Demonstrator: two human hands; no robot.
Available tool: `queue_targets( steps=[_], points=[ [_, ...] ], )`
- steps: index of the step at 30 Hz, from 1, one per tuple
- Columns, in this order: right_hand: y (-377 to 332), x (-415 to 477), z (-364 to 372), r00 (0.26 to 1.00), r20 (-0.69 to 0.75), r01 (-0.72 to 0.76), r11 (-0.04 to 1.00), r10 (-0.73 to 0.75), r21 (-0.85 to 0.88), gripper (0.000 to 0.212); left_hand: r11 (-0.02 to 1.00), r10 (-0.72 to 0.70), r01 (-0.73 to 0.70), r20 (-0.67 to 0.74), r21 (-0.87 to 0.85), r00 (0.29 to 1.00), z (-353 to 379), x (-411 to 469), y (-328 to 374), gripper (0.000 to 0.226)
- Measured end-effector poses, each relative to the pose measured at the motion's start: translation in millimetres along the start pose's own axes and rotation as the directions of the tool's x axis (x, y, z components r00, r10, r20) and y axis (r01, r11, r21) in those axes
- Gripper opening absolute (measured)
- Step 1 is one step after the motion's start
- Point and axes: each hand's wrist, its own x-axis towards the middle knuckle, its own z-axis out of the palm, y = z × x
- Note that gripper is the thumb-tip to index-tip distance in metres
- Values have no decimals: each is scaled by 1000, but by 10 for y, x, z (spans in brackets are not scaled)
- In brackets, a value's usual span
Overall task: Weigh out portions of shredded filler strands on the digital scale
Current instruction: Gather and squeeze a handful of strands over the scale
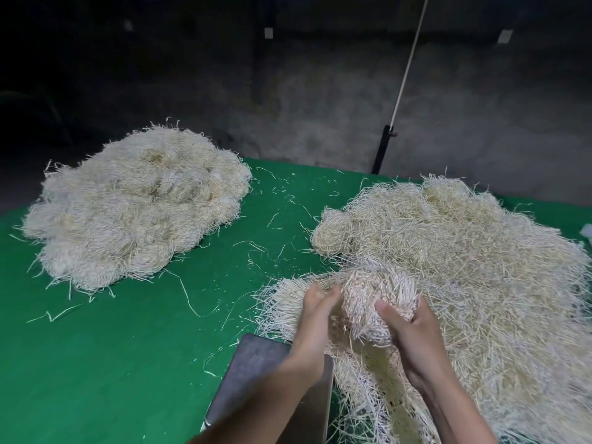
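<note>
A rounded bundle of cream shredded strands (378, 302) is held above the table between both hands. My right hand (413, 334) grips it from the right and below, thumb pressed into the strands. My left hand (312, 318) cups its left side with the fingers bent against it. The scale's grey metal platform (256, 376) lies at the bottom centre, bare, partly under my left forearm. Its display is hidden. The bundle sits just beyond the platform's far right corner.
A big loose pile of strands (464, 267) covers the right of the green table (128, 347). A heap of bunched portions (137, 203) lies at the far left. Stray strands are scattered between them. A black post with a white cord (382, 149) stands behind.
</note>
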Motion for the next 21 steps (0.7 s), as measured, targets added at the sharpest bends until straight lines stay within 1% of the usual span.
queue_targets(
  steps=[1,2,3,5,6,8,10,11,12,13,14,15,16,17,19,20,21],
  points=[
    [9,-6,44,1000,8,-5,999,5,43,106,998,50,-53,60,46,997,-12,-87,-115,66],
    [30,-16,91,1000,14,-9,998,8,68,105,998,42,-46,91,47,995,3,-175,-203,59],
    [41,-33,139,1000,26,-6,998,4,69,103,999,27,-29,74,29,997,1,-202,-280,59],
    [56,-46,212,1000,26,4,999,-5,53,101,993,-25,35,87,-114,996,32,-205,-236,77],
    [58,-50,240,999,31,2,998,-3,56,103,989,-19,34,101,-146,995,41,-192,-174,83],
    [60,-50,284,999,44,-7,998,4,70,107,990,-20,26,48,-138,999,32,-144,-86,85],
    [78,-18,334,998,60,-12,996,7,86,111,990,17,-17,-1,-138,1000,-11,-82,-55,85],
    [83,-5,371,997,74,-6,995,-2,104,113,988,0,-5,-32,-153,999,-34,-40,-47,82],
    [75,6,414,996,91,5,994,-15,113,115,984,-10,5,-22,-181,1000,-67,4,-40,76],
    [66,20,464,993,106,29,992,-42,126,118,987,8,-9,-8,-161,1000,-113,44,-33,65],
    [34,29,520,992,109,52,989,-68,140,120,993,47,-45,13,-112,999,-173,78,-19,53],
    [17,57,569,993,95,60,986,-75,157,120,997,75,-75,2,-26,997,-269,126,7,46],
    [-5,91,623,994,83,49,982,-65,180,113,997,71,-72,-20,-20,997,-397,192,23,43],
    [11,158,665,997,51,50,971,-63,234,100,998,50,-51,-34,-48,998,-517,276,42,41],
    [69,316,773,997,-57,60,944,-44,323,69,989,4,-25,-146,-145,989,-761,495,142,49],
    [114,394,838,993,-110,72,954,-42,291,53,984,49,-82,-201,-159,978,-919,620,195,50],
    [169,470,922,988,-143,95,970,-64,223,34,974,59,-116,-274,-194,960,-1063,688,341,49]
  ],
)
